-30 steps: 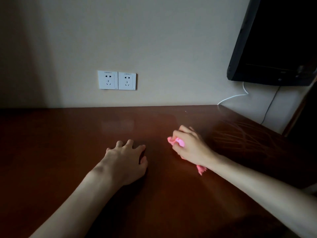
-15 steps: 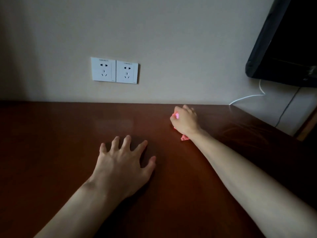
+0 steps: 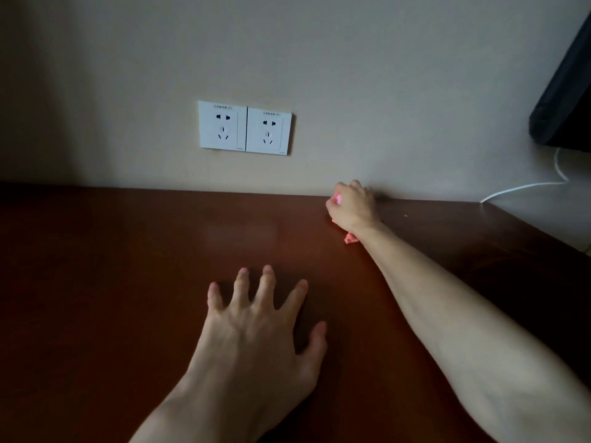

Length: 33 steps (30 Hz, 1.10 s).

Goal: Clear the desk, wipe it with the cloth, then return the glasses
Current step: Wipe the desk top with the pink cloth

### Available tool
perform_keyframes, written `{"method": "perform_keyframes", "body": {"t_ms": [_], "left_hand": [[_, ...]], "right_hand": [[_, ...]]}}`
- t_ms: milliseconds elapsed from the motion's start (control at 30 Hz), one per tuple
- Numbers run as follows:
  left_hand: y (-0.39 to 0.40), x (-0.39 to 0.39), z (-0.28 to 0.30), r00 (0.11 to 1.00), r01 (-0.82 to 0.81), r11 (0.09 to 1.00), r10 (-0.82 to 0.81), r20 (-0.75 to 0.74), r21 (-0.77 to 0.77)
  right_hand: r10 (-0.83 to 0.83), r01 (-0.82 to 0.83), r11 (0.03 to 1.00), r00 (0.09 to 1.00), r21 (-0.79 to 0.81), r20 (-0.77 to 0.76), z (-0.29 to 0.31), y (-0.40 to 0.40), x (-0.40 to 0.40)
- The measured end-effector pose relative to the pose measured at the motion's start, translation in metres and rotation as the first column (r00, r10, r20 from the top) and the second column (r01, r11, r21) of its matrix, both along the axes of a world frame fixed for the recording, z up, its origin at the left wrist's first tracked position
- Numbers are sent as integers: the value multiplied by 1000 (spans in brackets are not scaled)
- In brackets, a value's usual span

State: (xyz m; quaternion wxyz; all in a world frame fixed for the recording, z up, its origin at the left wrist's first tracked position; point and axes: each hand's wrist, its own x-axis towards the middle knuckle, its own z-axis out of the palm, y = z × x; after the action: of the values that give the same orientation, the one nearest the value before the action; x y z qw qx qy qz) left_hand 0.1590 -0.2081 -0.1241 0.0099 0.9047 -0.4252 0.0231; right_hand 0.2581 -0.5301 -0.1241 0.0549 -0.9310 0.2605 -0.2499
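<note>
My right hand is reached out to the back edge of the desk, right where the wood meets the wall, fingers curled tight around the pink cloth; most of it is hidden under my palm, with one corner poking out below my wrist and a sliver showing by my thumb. My left hand lies flat on the desk nearer to me, fingers spread wide, holding nothing. The cloth looks soft, thin and very light, so I judge it will bunch and slide easily on this smooth polished top; it works best gripped as a wad in the middle with my palm pressing it down, rather than pinched by an edge. The desk looks cleared, so I take this as the wiping step. The glasses are not in view.
</note>
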Motion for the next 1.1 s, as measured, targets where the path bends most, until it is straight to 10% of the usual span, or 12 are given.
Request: {"method": "perform_keyframes", "body": {"t_ms": [400,567,933,1100], "left_hand": [[-2,3,3,999,9,1000,-8,-32,16],[1,3,4,1000,7,1000,-7,-19,-1],[2,3,5,999,33,999,-32,-23,21],[1,3,5,999,31,1000,-31,-20,4]], "right_hand": [[449,-452,892,890,15,83,-7,71,0],[141,-139,989,989,-44,51,-6,82,13],[606,-606,795,794,-18,56,-6,96,-80],[316,-317,948,947,15,53,-1,64,-29]]}}
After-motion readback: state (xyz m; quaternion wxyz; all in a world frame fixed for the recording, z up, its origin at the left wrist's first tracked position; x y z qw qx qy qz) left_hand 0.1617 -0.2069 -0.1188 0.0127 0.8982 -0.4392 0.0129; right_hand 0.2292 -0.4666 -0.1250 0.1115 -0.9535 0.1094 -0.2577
